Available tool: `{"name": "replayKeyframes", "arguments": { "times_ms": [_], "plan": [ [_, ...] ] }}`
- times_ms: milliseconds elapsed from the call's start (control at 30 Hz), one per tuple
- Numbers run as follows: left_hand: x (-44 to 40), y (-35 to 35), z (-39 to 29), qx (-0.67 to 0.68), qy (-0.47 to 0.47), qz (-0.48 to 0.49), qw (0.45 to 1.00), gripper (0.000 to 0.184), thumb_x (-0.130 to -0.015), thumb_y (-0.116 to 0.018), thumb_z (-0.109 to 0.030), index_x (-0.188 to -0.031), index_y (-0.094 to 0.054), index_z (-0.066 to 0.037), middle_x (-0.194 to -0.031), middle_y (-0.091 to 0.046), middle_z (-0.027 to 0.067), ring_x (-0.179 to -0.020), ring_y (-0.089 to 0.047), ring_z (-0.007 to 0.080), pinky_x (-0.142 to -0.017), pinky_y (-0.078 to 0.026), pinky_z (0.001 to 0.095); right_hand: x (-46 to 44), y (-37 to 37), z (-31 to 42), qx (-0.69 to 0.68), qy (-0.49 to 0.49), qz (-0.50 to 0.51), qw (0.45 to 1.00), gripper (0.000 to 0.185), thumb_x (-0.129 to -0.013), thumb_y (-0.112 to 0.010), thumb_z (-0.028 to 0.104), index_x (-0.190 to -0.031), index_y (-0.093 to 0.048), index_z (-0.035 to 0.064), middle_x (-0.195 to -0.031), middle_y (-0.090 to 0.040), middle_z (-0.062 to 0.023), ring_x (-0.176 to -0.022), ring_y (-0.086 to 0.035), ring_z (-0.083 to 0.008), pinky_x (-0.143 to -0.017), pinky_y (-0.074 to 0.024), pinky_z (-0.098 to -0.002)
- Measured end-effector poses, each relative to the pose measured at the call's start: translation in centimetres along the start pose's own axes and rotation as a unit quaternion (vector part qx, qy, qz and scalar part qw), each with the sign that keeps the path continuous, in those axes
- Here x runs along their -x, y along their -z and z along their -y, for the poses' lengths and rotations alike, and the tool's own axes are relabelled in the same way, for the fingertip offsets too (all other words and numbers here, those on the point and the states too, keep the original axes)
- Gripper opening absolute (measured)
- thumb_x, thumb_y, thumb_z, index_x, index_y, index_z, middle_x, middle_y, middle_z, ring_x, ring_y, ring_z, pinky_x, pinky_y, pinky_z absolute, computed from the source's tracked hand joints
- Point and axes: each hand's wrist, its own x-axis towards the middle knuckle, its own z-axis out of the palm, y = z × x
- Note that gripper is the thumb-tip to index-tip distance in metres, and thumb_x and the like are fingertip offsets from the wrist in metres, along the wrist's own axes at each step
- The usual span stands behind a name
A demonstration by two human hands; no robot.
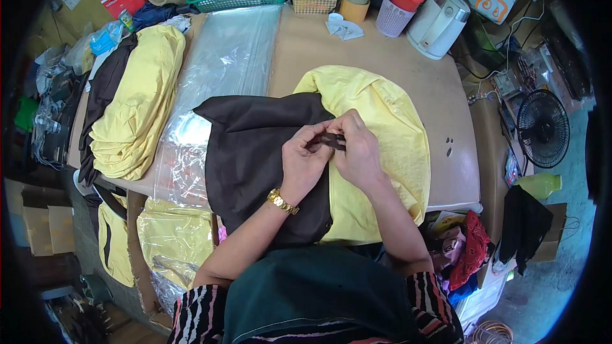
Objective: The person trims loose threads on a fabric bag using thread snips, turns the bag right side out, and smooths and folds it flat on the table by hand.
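Observation:
On the table lies a garment with a dark brown half and a pale yellow half. Over the line where the two colours meet, my left hand and my right hand are close together, thumbs and fingers pinched. Between them they grip a small dark strip of fabric, raised off the garment. A small button may be on it, but the fingertips hide most of this spot. A gold watch is on my left wrist. Another small dark button shows lower on the garment's edge.
Clear plastic bags lie left of the garment, with folded yellow garments beyond. An electric kettle, a purple basket and a green tray line the back. A black fan stands right. Bagged yellow garments fill a box below left.

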Motion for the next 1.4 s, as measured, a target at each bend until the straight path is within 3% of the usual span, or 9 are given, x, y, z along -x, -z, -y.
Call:
{"name": "replayKeyframes", "arguments": {
  "times_ms": [167, 267, 367, 633, 900, 1167, 1233, 1300, 1400],
  "plan": [
    [0.0, 0.1, 0.4, -0.084, -0.097, -0.004, 0.992, 0.006, -0.089, -0.064, 0.002, -0.094, -0.067, 0.002, -0.09, -0.067, 0.0018, -0.077, -0.059, 0.0064, -0.07, -0.047, 0.0201, -0.1, 0.8, 1.3, 0.073, -0.022, 0.065, 0.995, 0.025, -0.074, -0.066, -0.004, -0.095, -0.054, 0.003, -0.092, -0.056, -0.0117, -0.071, -0.062, -0.0301, -0.061, -0.0501, -0.0371],
    [-0.1, 0.1, 0.3, 0.1, 0.062, -0.042, 0.992, 0.011, -0.096, -0.061, -0.011, -0.093, -0.063, -0.001, -0.086, -0.068, 0.0052, -0.073, -0.063, 0.0069, -0.068, -0.053, 0.0217, -0.3, 1.7, 0.5, -0.049, -0.004, 0.016, 0.999, 0.033, -0.074, -0.071, 0.001, -0.104, -0.058, 0.0051, -0.097, -0.057, -0.0103, -0.073, -0.062, -0.0299, -0.064, -0.0515, -0.0365],
    [-0.2, 0.7, 0.1, 0.225, 0.134, -0.013, 0.965, 0.014, -0.099, -0.057, -0.015, -0.094, -0.058, -0.001, -0.09, -0.068, 0.0079, -0.077, -0.066, 0.0103, -0.073, -0.056, 0.0243, -0.7, 2.9, 1.2, -0.056, -0.116, -0.058, 0.99, 0.036, -0.076, -0.074, 0.0, -0.109, -0.061, 0.0061, -0.095, -0.057, -0.0099, -0.08, -0.063, -0.0224, -0.066, -0.051, -0.0347],
    [-0.1, 0.9, -0.3, 0.243, 0.176, 0.011, 0.954, 0.017, -0.099, -0.058, -0.022, -0.097, -0.057, -0.005, -0.098, -0.067, 0.0077, -0.086, -0.066, 0.0127, -0.079, -0.056, 0.0273, 1.1, 2.9, 0.8, 0.124, 0.014, -0.032, 0.992, 0.027, -0.074, -0.076, 0.012, -0.099, -0.066, 0.0107, -0.087, -0.052, -0.0042, -0.066, -0.058, -0.0227, -0.062, -0.046, -0.0347],
    [0.4, 0.3, -1.1, 0.168, 0.144, 0.018, 0.975, 0.016, -0.099, -0.057, -0.019, -0.094, -0.054, -0.005, -0.12, -0.063, 0.0102, -0.096, -0.062, 0.0126, -0.087, -0.054, 0.0332, 2.1, 1.5, 0.2, 0.198, 0.041, -0.098, 0.974, 0.026, -0.07, -0.08, 0.01, -0.082, -0.057, 0.0108, -0.08, -0.054, -0.0044, -0.062, -0.055, -0.0227, -0.056, -0.043, -0.0366],
    [0.6, -0.3, -2.1, 0.198, 0.154, 0.019, 0.968, 0.014, -0.1, -0.054, -0.015, -0.094, -0.054, -0.003, -0.122, -0.062, 0.0136, -0.093, -0.062, 0.0129, -0.084, -0.054, 0.0309, 2.9, 0.6, -1.4, 0.207, 0.095, -0.118, 0.967, 0.03, -0.07, -0.079, 0.004, -0.081, -0.052, 0.0091, -0.077, -0.053, -0.0049, -0.061, -0.053, -0.0206, -0.054, -0.0423, -0.0328],
    [0.6, -0.2, -3.1, 0.258, 0.173, 0.001, 0.95, 0.013, -0.1, -0.052, -0.013, -0.093, -0.055, -0.002, -0.12, -0.062, 0.0137, -0.088, -0.061, 0.0125, -0.08, -0.054, 0.0285, 1.8, 0.4, -1.9, -0.004, -0.153, -0.155, 0.976, 0.028, -0.075, -0.076, 0.008, -0.09, -0.052, 0.0053, -0.088, -0.053, -0.0094, -0.067, -0.057, -0.0258, -0.058, -0.0472, -0.0349],
    [0.1, 1.7, -3.7, 0.273, 0.208, -0.056, 0.938, 0.012, -0.099, -0.055, -0.014, -0.1, -0.054, -0.002, -0.118, -0.062, 0.0124, -0.091, -0.062, 0.0149, -0.082, -0.055, 0.0304, 1.4, 0.2, -4.1, -0.01, -0.162, -0.147, 0.976, 0.034, -0.079, -0.075, 0.008, -0.102, -0.05, 0.0027, -0.096, -0.053, -0.0127, -0.075, -0.059, -0.0294, -0.068, -0.0506, -0.0372],
    [-1.1, 3.7, -3.8, 0.181, 0.05, -0.171, 0.967, 0.014, -0.093, -0.06, -0.003, -0.106, -0.055, -0.003, -0.11, -0.062, 0.0086, -0.098, -0.061, 0.018, -0.087, -0.052, 0.0296, 1.6, -0.1, -6.4, 0.055, -0.222, -0.079, 0.97, 0.04, -0.08, -0.074, 0.01, -0.111, -0.049, 0.0047, -0.098, -0.057, -0.0152, -0.087, -0.063, -0.0322, -0.078, -0.0498, -0.041]
  ]
}}
